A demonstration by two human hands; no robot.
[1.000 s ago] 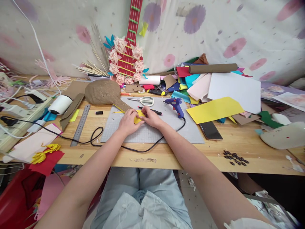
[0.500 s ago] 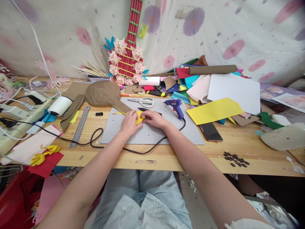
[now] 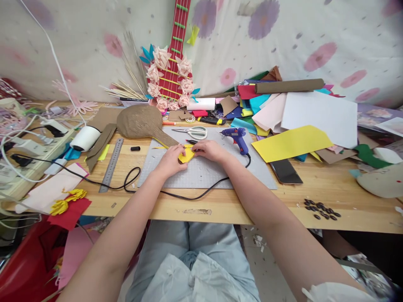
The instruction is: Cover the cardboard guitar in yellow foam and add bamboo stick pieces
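Flowered cloth (image 3: 292, 16) is hanging behind our wooden table (image 3: 239, 214). From the head camera, we are looking down at a grey mat (image 3: 208, 178) that is lying near the front edge. Our left hand (image 3: 171, 161) is gripping a small yellow piece (image 3: 188, 155) between thumb and curled fingers. Our right hand (image 3: 210, 150) is meeting its right side with bent fingers; we cannot tell whether they are pinching it. We are positioning the yellow piece above the mat, between both hands, near the narrow end of a brown form (image 3: 138, 121). Beyond the hands, scissors (image 3: 189, 132) are lying with their blades pointing left. A glue gun (image 3: 236, 136) is resting to their right. A ruler (image 3: 111, 165) is lying left of the mat; a phone (image 3: 286, 172) is lying to its right, near a yellow sheet (image 3: 292, 144).
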